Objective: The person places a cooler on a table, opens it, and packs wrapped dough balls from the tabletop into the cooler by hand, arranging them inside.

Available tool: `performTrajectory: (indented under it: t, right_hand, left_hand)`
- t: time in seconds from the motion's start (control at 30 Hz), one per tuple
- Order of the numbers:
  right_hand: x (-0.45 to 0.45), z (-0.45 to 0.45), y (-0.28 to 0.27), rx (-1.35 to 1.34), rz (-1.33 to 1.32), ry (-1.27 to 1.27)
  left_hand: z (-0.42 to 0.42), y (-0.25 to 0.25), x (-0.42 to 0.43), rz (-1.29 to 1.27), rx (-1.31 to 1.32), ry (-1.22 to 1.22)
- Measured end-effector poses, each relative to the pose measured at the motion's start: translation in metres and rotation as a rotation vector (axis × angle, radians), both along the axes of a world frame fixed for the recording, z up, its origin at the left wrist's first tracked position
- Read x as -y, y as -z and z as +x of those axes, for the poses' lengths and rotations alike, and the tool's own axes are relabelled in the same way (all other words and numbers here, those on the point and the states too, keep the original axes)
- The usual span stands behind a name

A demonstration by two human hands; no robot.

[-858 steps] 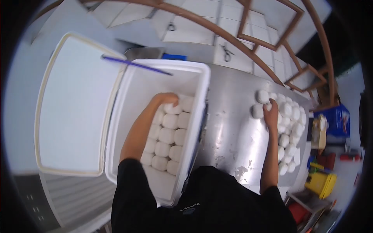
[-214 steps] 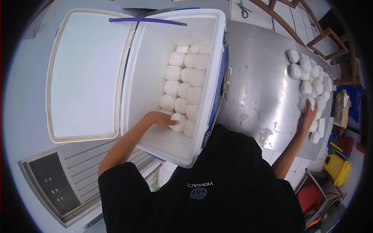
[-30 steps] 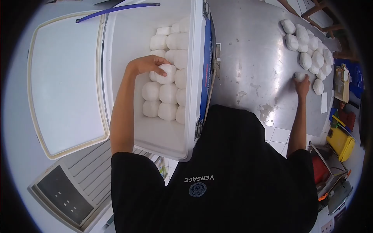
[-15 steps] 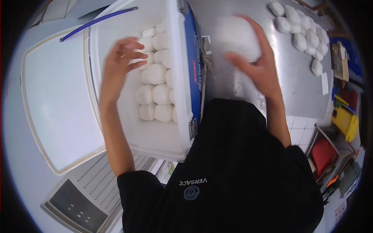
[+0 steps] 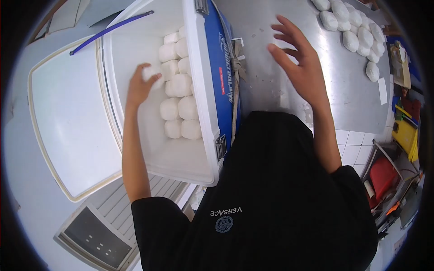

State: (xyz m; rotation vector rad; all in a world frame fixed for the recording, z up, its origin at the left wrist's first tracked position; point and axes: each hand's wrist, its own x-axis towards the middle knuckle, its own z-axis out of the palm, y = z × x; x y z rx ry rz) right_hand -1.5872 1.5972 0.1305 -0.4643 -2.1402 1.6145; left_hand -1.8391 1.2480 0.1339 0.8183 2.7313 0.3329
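Observation:
My left hand (image 5: 139, 88) is inside the open cooler box (image 5: 201, 90), its fingers and thumb curved round a white ball (image 5: 153, 74) that looks like a dough ball. Part of that ball is hidden by the hand. More white balls (image 5: 181, 86) lie packed in rows beside it, against the box's right wall. Over the metal table (image 5: 266, 86), my right hand (image 5: 298, 58) is open, fingers spread, holding nothing.
A group of similar white balls (image 5: 357, 27) lies at the table's far right. The cooler's white lid (image 5: 74, 117) hangs open on the left, with a blue strap (image 5: 108, 31) across the corner. A yellow container (image 5: 404, 140) stands at the right.
The white ball that was in my right hand is gone from it, and that hand is now empty. My left hand, empty before, has a white ball and sits slightly lower.

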Motion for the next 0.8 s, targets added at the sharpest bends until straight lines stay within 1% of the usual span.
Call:
performTrajectory:
  t: [0.1, 0.17, 0.2, 0.27, 0.3, 0.33, 0.4, 0.43, 0.47, 0.5, 0.57, 0.6, 0.63, 0.7, 0.73, 0.77, 0.8]
  right_hand:
    - [-0.026, 0.034, 0.034, 0.12, -0.026, 0.079]
    - [-0.039, 0.057, 0.052, 0.221, 0.0, 0.107]
    - [-0.047, 0.066, 0.062, 0.257, -0.027, 0.133]
    - [-0.072, 0.085, 0.086, 0.343, -0.068, 0.189]
    - [-0.087, 0.095, 0.104, 0.333, -0.033, 0.229]
    - [-0.103, 0.102, 0.121, 0.339, 0.024, 0.284]
    - [-0.137, 0.115, 0.132, 0.453, 0.208, 0.455]
    - [-0.156, 0.123, 0.142, 0.507, 0.353, 0.584]
    - [-0.179, 0.13, 0.155, 0.545, 0.495, 0.709]
    - [-0.21, 0.145, 0.177, 0.551, 0.63, 0.796]
    - [-0.239, 0.157, 0.189, 0.778, 0.645, 1.005]
    - [-0.252, 0.158, 0.196, 0.885, 0.643, 1.097]
    - [-0.271, 0.167, 0.211, 0.861, 0.652, 1.02]
    - [-0.329, 0.196, 0.255, 0.79, 0.641, 0.848]
    - [-0.344, 0.201, 0.271, 0.911, 0.765, 0.765]
    - [-0.357, 0.212, 0.295, 0.895, 1.021, 0.748]
    - [-0.361, 0.219, 0.299, 0.722, 0.924, 0.739]
  left_hand:
    - [-0.003, 0.03, 0.005, -0.055, 0.454, -0.172]
    - [-0.002, 0.051, 0.019, 0.07, 0.63, -0.401]
    - [-0.005, 0.053, 0.022, 0.137, 0.711, -0.513]
    - [-0.012, 0.053, 0.028, -0.026, 0.661, -0.398]
    - [-0.017, 0.059, 0.027, -0.093, 0.644, -0.321]
    - [-0.025, 0.069, 0.034, -0.248, 0.518, -0.057]
    - [-0.039, 0.104, 0.058, -0.172, 0.506, 0.093]
    - [-0.033, 0.123, 0.071, -0.282, 0.217, 0.233]
    - [-0.013, 0.094, 0.039, -0.32, 0.257, 0.324]
    - [0.012, 0.076, 0.024, -0.46, -0.088, 0.372]
    - [0.0, 0.118, 0.075, -0.238, -0.33, 0.472]
    - [0.001, 0.119, 0.08, -0.193, -0.298, 0.456]
    - [0.002, 0.113, 0.078, -0.096, -0.047, 0.348]
    - [0.007, 0.086, 0.051, 0.091, 0.419, 0.1]
    - [0.008, 0.077, 0.043, 0.072, 0.466, 0.102]
    - [0.004, 0.082, 0.047, 0.072, 0.424, 0.092]
    - [0.006, 0.083, 0.039, 0.084, 0.274, 0.142]
